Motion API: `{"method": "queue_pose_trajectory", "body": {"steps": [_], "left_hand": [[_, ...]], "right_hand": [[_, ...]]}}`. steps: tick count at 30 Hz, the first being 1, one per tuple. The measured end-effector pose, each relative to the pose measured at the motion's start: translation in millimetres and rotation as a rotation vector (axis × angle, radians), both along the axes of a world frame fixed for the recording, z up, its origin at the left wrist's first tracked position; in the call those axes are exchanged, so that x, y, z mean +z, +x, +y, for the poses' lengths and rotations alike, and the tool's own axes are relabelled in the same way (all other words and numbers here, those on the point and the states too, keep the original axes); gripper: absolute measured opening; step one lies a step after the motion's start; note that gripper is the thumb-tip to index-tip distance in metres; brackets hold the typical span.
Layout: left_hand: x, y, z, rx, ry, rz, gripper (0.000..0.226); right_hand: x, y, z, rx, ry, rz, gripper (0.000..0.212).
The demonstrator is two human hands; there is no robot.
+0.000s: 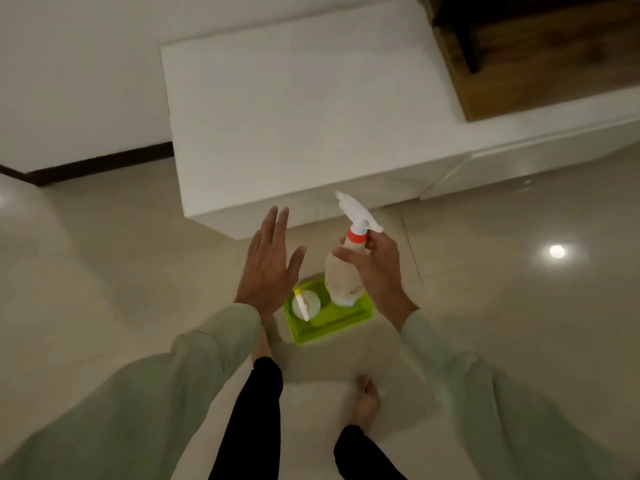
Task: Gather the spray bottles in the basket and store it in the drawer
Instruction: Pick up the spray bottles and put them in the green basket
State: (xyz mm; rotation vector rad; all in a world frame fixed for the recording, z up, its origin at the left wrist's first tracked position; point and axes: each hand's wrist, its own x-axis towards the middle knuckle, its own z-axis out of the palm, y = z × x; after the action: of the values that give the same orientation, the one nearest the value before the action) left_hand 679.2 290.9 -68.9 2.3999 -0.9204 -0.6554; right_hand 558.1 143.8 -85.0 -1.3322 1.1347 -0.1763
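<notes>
Gathering is the step in hand: the right hand is gripping a translucent plastic spray bottle with an orange collar and white trigger head, fingers wrapped around its neck just under the trigger, and is holding it upright over the far end of the lime-green plastic basket sitting on the glossy beige tiled floor. Whether the bottle's base is already touching the basket floor or hanging just above it is not clear from this angle. The left hand is hovering flat and open beside the bottle, holding nothing, its palm partly covering the basket's left corner. A second, smaller clear spray bottle with a white-and-yellow top is already standing inside the basket, near that hand.

A low white cabinet is standing just beyond the basket — its drawer fronts appear shut, though no handle is visible.

Judging from this, the next move is calling for lowering the bottle fully into the free space beside the smaller one and releasing the neck without tipping either — then lifting the basket level with both hands and opening a drawer.
</notes>
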Motion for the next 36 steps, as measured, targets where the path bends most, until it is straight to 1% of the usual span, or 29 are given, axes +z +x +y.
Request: {"method": "queue_pose_trajectory", "body": {"steps": [2, 3, 6, 9, 12, 15, 19, 22, 26, 31, 36], "left_hand": [[-13.6, -23.6, 9.4, 0.006, 0.016, 0.032, 0.068], [-22.1, -33.7, 14.9, 0.009, 0.025, 0.046, 0.068], [-51.7, -54.5, 32.7, 0.009, 0.052, 0.071, 0.068], [-82.8, -65.0, 52.7, -0.009, 0.073, 0.085, 0.067], [-116.7, -68.5, 70.6, -0.026, 0.088, 0.091, 0.067], [-152.9, -68.9, 83.2, -0.044, 0.104, 0.099, 0.068], [-187.2, -67.2, 90.8, -0.034, 0.106, 0.112, 0.07], [-206.6, -67.4, 96.2, -0.048, 0.096, 0.118, 0.072], [-230.2, -70.6, 103.4, -0.058, 0.096, 0.118, 0.073], [-252.8, -78.1, 110.0, -0.047, 0.108, 0.142, 0.073], [-267.4, -85.3, 110.4, -0.026, 0.107, 0.164, 0.073]], "right_hand": [[-19.1, -26.7, 19.4, -0.05, -0.011, 0.059, 0.045], [-31.6, -38.5, 29.6, -0.062, -0.027, 0.085, 0.045], [-72.1, -67.7, 59.7, -0.095, -0.01, 0.098, 0.034], [-112.1, -88.3, 88.1, -0.134, 0.037, 0.148, 0.038], [-150.7, -99.0, 111.3, -0.196, 0.009, 0.172, 0.036], [-185.6, -97.5, 129.8, -0.232, -0.067, 0.171, 0.038], [-226.1, -90.2, 146.5, -0.238, -0.25, 0.135, 0.039], [-254.8, -87.2, 153.9, -0.214, -0.393, 0.148, 0.032], [-283.6, -90.4, 160.2, -0.161, -0.524, 0.222, 0.04], [-305.0, -90.8, 163.3, -0.072, -0.611, 0.231, 0.036], [-320.9, -88.6, 160.6, 0.001, -0.613, 0.274, 0.032]]}}
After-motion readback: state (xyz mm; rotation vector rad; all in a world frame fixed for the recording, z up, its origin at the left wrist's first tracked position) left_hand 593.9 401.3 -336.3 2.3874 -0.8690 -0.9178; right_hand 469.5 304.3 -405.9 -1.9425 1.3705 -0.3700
